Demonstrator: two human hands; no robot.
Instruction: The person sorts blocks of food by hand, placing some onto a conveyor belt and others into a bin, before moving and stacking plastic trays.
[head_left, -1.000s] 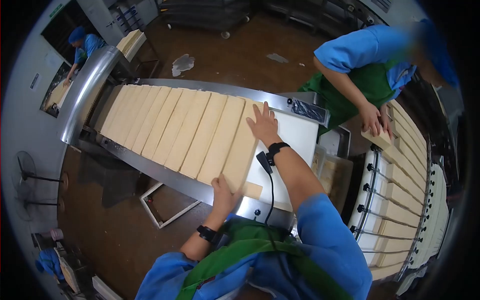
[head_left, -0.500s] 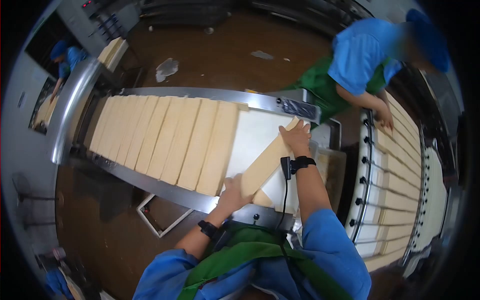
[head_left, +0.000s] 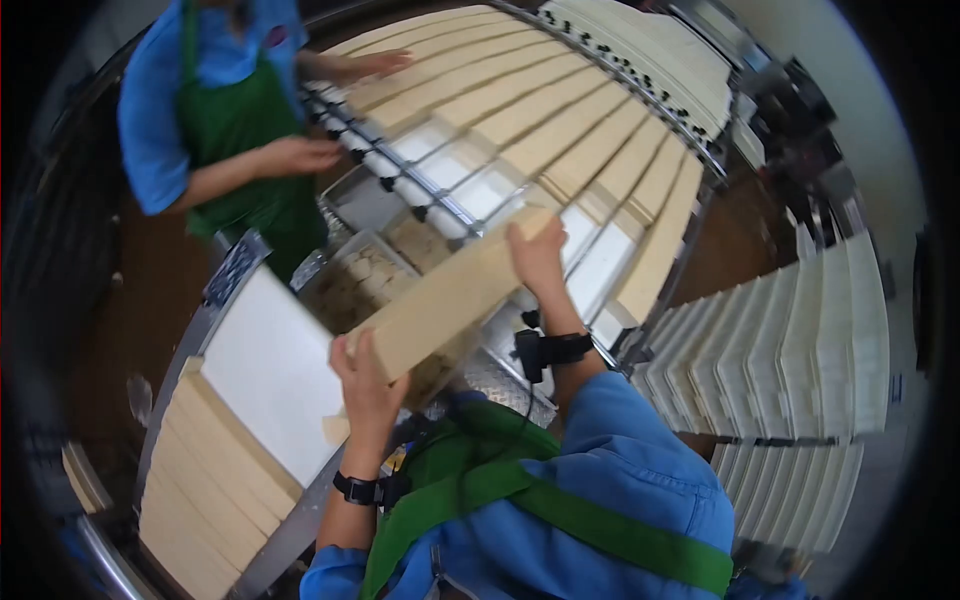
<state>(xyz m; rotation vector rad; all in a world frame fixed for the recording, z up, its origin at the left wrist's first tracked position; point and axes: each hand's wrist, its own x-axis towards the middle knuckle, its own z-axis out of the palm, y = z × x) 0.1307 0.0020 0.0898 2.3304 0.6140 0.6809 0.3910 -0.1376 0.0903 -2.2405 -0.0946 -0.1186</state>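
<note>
Between the white belt [head_left: 270, 370] and the slatted conveyor [head_left: 590, 250], the left hand [head_left: 368, 385] and right hand [head_left: 540, 258] grip opposite ends of one long dough slab [head_left: 450, 295], held up above the scrap bins [head_left: 365, 280]

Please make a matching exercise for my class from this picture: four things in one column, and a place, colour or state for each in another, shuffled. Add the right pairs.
1. Block
2. Scraps
3. Co-worker's apron
4. White trays

A. Green
B. Stacked at the picture's right
C. Held between the wearer's left hand and right hand
D. Lying in a bin

Right pairs: 1-C, 2-D, 3-A, 4-B
</note>
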